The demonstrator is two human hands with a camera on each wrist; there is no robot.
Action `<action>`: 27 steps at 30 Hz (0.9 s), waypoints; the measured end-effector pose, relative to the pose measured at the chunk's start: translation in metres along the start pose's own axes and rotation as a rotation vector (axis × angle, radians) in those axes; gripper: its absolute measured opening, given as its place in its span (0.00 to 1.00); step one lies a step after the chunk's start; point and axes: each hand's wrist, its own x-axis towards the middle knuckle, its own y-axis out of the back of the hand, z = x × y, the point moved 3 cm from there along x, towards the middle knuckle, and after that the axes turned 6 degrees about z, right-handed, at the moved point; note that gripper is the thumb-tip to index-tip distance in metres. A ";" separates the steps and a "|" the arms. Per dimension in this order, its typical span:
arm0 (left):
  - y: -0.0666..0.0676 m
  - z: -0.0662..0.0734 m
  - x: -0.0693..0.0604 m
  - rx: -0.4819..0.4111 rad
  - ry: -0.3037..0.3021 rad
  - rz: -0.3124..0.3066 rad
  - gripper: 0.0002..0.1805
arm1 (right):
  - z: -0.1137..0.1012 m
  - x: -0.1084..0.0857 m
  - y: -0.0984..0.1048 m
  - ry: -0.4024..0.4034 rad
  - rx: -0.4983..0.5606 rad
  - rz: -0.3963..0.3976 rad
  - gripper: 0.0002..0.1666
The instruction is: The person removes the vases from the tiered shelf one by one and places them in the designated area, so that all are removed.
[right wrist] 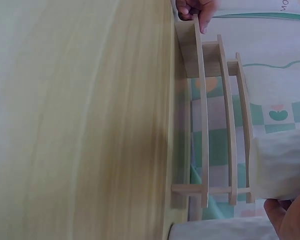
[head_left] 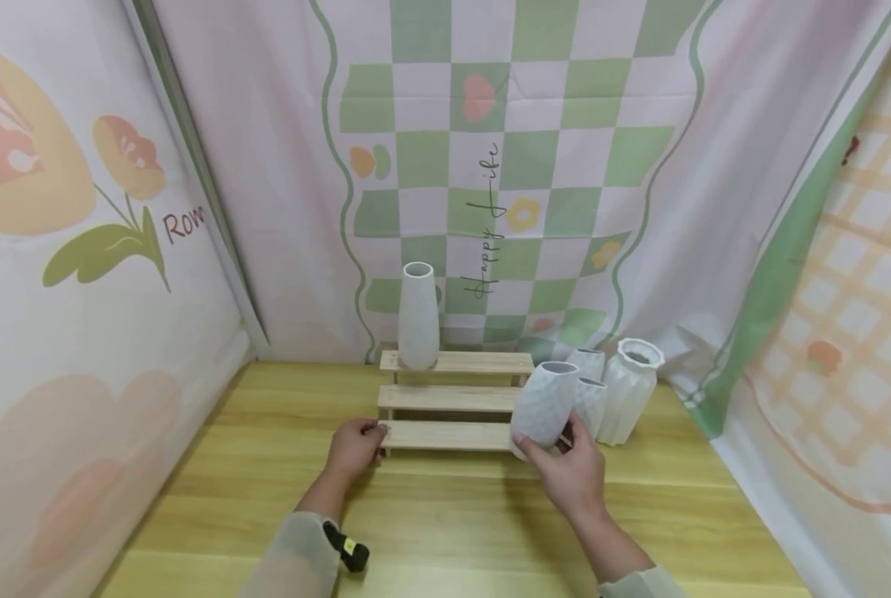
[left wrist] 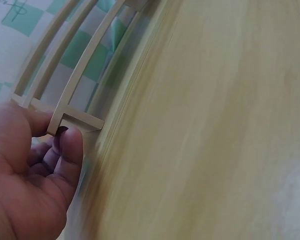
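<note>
My left hand (head_left: 354, 448) pinches the left end of the lowest board of a three-step wooden shelf stand (head_left: 445, 434). In the left wrist view, thumb and fingers of the left hand (left wrist: 35, 170) close on the board's corner. My right hand (head_left: 574, 469) grips a white textured vase (head_left: 545, 404) low on its body, tilted slightly and in front of the stand's right end. The right wrist view has this vase (right wrist: 280, 165) close to the right hand (right wrist: 295, 217); its bottom is off the table. On the top board stands a tall white vase (head_left: 418, 320).
Right of the stand are a ribbed white vase (head_left: 628, 394) with a wavy rim and two smaller-looking white vases (head_left: 590, 403), partly hidden behind the held one. Everything stands on a wood-grain table (head_left: 445, 523). A patterned curtain (head_left: 482, 166) hangs behind.
</note>
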 end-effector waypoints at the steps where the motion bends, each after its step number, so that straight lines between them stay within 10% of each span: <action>1: 0.000 0.000 0.000 0.004 0.000 -0.002 0.25 | 0.000 -0.001 0.002 -0.006 -0.001 -0.004 0.56; 27: -0.001 -0.002 -0.002 -0.009 -0.021 0.005 0.26 | 0.020 -0.015 0.043 -0.018 -0.082 0.098 0.49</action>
